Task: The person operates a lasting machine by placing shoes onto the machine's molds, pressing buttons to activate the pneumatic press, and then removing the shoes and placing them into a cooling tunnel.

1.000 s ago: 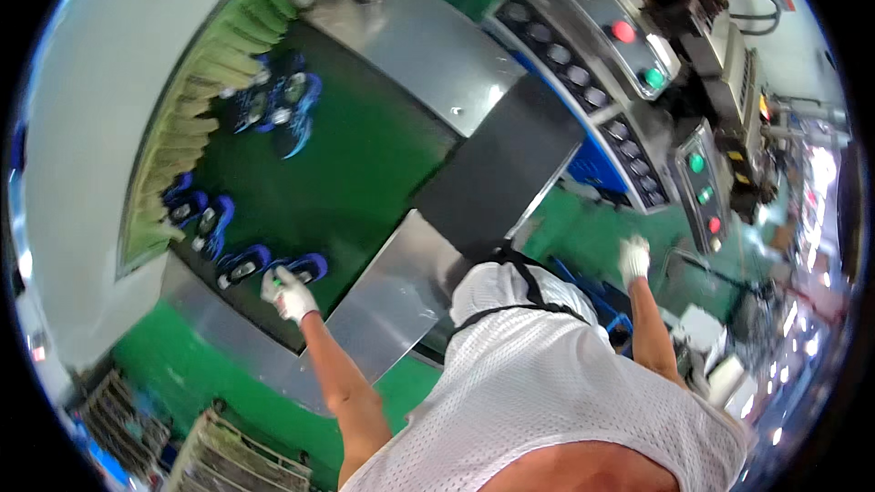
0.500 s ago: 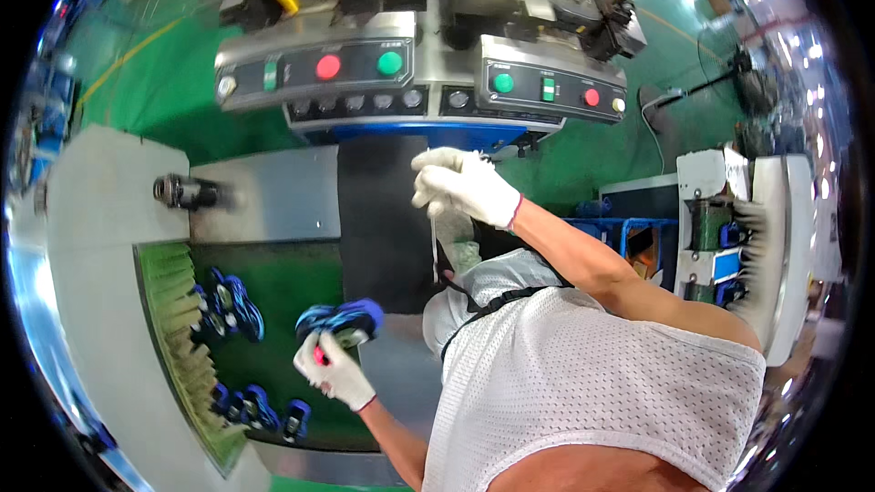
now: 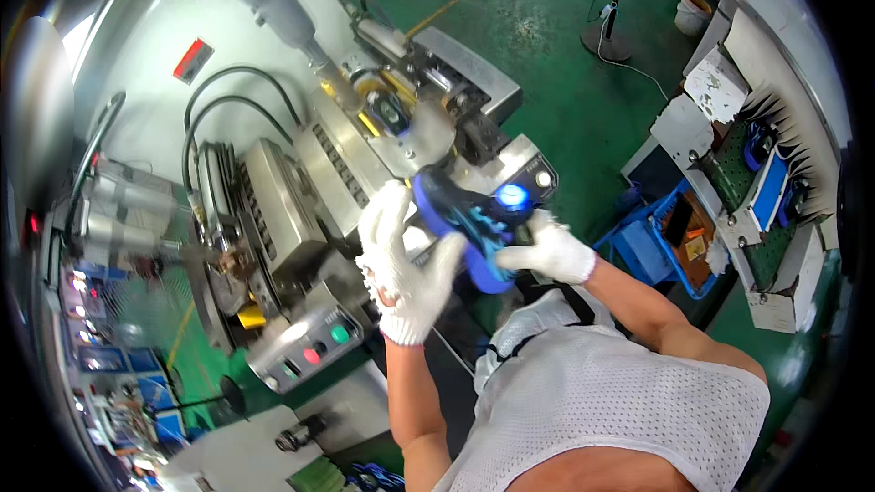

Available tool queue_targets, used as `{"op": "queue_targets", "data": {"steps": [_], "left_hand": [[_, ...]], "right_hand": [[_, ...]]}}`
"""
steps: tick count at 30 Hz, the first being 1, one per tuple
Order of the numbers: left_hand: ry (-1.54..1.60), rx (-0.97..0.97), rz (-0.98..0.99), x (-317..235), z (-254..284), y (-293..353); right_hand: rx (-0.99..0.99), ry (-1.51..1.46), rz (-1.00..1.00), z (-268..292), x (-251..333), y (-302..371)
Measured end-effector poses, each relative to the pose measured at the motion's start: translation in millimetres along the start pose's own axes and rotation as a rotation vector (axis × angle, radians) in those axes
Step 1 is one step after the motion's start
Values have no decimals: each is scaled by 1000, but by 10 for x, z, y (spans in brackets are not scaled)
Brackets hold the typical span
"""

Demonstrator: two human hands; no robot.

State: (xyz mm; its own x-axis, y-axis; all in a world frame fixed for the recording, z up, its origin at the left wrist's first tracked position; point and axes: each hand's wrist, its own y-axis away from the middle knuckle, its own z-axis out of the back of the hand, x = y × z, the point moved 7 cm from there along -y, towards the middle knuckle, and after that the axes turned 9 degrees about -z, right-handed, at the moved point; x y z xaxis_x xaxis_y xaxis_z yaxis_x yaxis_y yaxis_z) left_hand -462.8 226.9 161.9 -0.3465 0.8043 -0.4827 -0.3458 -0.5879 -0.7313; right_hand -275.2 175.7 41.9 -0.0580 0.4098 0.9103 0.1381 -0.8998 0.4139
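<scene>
A blue and black shoe [image 3: 460, 223] is held in front of the machine, its bright blue sole turned toward my left hand. My right hand [image 3: 554, 251], in a white knitted glove, grips it by its lower right side, thumb on the upper. My left hand [image 3: 406, 264], gloved the same way, is open beside the sole with fingers and thumb spread; whether it touches the shoe I cannot tell. Another shoe [image 3: 390, 114] sits in the machine's [image 3: 342, 173] right-hand station. A blue glow [image 3: 512, 196] shows beside the held shoe; its source is unclear.
A control panel [image 3: 310, 346] with red and green buttons faces me at the left; a second panel [image 3: 540, 175] is partly covered by the shoe. At right are a blue crate [image 3: 679, 237] and a brush-edged conveyor [image 3: 775, 182] carrying shoes. A fan stand [image 3: 606, 41] stands beyond.
My view has turned toward the machine. The shoe has gone from my left hand at the lower left to my right hand before the machine. My left hand has let go and spread.
</scene>
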Motion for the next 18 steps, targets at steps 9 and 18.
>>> {"op": "queue_targets", "data": {"steps": [9, 18], "left_hand": [[-250, 78, 806, 3268, -1555, -703], [-362, 278, 949, 4537, -1562, -708]], "right_hand": [[-546, 295, 338, 1179, -765, 278], [-359, -320, -111, 1013, -753, -28]]}}
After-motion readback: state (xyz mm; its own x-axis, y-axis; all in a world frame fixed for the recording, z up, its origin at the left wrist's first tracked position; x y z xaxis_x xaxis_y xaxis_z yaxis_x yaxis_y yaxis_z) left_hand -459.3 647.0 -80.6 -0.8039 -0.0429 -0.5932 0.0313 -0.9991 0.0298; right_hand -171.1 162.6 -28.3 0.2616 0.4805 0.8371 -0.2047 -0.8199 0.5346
